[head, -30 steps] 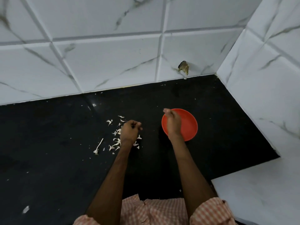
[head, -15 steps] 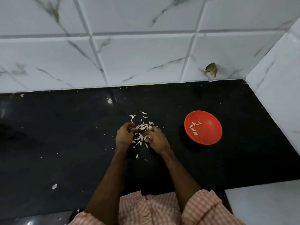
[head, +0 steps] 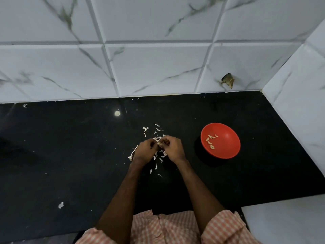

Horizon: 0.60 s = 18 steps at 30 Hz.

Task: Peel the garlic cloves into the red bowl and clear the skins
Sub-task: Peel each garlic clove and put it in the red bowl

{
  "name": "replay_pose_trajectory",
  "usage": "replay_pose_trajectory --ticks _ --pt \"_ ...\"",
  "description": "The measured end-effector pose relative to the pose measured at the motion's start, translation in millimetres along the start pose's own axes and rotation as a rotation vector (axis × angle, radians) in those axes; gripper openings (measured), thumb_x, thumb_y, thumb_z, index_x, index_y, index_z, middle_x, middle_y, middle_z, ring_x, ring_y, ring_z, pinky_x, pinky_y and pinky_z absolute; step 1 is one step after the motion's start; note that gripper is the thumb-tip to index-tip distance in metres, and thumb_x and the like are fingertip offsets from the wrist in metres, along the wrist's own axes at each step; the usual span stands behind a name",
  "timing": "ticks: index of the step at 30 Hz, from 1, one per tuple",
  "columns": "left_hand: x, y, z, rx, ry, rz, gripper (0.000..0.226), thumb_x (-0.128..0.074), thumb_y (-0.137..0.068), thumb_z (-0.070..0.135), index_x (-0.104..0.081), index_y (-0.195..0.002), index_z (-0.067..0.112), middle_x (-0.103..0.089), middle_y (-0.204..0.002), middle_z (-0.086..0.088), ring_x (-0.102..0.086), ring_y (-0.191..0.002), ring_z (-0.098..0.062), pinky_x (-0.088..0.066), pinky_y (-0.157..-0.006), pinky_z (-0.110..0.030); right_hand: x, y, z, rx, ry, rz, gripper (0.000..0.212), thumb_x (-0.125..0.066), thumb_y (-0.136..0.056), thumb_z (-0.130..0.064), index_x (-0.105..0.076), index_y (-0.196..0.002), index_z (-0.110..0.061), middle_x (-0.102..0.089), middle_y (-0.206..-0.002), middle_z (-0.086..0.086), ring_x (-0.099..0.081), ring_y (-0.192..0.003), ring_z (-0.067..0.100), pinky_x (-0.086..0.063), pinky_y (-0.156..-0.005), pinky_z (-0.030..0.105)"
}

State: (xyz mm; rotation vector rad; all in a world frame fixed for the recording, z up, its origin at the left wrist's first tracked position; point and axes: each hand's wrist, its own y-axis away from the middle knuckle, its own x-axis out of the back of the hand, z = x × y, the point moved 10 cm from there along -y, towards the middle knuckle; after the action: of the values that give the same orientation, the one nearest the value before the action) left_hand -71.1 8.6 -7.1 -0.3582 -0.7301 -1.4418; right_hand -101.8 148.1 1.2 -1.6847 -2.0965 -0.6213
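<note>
The red bowl (head: 226, 148) stands on the black counter to the right of my hands, with several peeled garlic cloves (head: 210, 140) inside. My left hand (head: 144, 152) and my right hand (head: 173, 149) meet over a scatter of white garlic skins (head: 159, 158). Between their fingertips they pinch a small garlic clove (head: 160, 143). More skins (head: 145, 129) lie just beyond the hands, and a thin garlic stem (head: 132, 154) lies at the left hand's outer side.
The black counter (head: 70, 155) runs to a white marble-tiled wall (head: 158, 67) behind and on the right. A dark chipped spot (head: 228, 80) marks the back wall. A stray skin flake (head: 60, 205) lies front left. A white surface (head: 284, 221) adjoins front right.
My right hand left the red bowl and came back left to the skin pile. Both hands have now lifted together and pinch a clove between them.
</note>
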Motion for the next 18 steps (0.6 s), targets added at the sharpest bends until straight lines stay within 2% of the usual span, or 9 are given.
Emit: replay_pose_trajectory --ticks 5,9,11,13,15,18 --pt "-5 0 7 0.015 -0.028 -0.048 0.021 -0.053 -0.097 0.033 -0.061 -0.084 0.018 -0.066 -0.081 -0.003 -0.064 -0.078 -0.027 -0.050 -0.071 -0.039 11 2 -6 0.003 -0.069 0.040 0.009 -0.078 -0.083 0.000 -0.076 -0.088 -0.007 -0.073 -0.083 -0.005 -0.069 -0.079 0.000 -0.057 -0.076 0.021" --pt "-4 0 16 -0.007 -0.030 -0.069 0.026 -0.050 -0.099 0.030 -0.056 -0.075 0.021 -0.058 -0.070 0.001 -0.057 -0.068 -0.023 -0.041 -0.062 -0.035 16 1 -10 -0.001 -0.124 0.072 0.011 -0.076 -0.083 0.004 -0.076 -0.089 -0.005 -0.071 -0.081 -0.008 -0.065 -0.074 -0.011 -0.051 -0.072 0.010" --pt "1 0 20 -0.018 0.025 -0.030 0.030 -0.052 -0.098 0.030 -0.055 -0.073 0.014 -0.055 -0.065 0.000 -0.050 -0.061 -0.019 -0.038 -0.059 -0.035 19 1 -12 -0.006 -0.167 0.085 0.011 -0.076 -0.083 0.004 -0.076 -0.088 -0.006 -0.071 -0.082 -0.008 -0.067 -0.077 -0.008 -0.053 -0.075 0.013" --pt "7 0 23 -0.032 0.066 0.014 0.033 -0.053 -0.095 0.031 -0.055 -0.074 0.006 -0.057 -0.066 -0.010 -0.045 -0.059 -0.017 -0.038 -0.057 -0.036 20 0 -14 -0.011 -0.229 0.098 0.013 -0.076 -0.083 0.004 -0.075 -0.087 -0.009 -0.073 -0.084 -0.007 -0.070 -0.083 0.000 -0.057 -0.080 0.018" --pt "10 1 26 -0.045 0.100 0.040 0.031 -0.055 -0.095 0.025 -0.058 -0.076 0.001 -0.059 -0.068 -0.015 -0.044 -0.059 -0.016 -0.037 -0.055 -0.034 21 -1 -17 -0.009 -0.281 0.102 0.017 -0.076 -0.083 0.005 -0.074 -0.085 -0.011 -0.074 -0.085 -0.005 -0.072 -0.086 0.005 -0.058 -0.081 0.021" --pt "16 3 29 -0.053 0.169 0.085 0.027 -0.058 -0.094 0.015 -0.059 -0.075 -0.003 -0.050 -0.060 -0.007 -0.040 -0.055 -0.012 -0.033 -0.053 -0.031 21 -1 -21 -0.001 -0.331 0.104 0.019 -0.075 -0.083 0.007 -0.074 -0.084 -0.012 -0.076 -0.087 0.000 -0.074 -0.088 0.011 -0.059 -0.082 0.024"
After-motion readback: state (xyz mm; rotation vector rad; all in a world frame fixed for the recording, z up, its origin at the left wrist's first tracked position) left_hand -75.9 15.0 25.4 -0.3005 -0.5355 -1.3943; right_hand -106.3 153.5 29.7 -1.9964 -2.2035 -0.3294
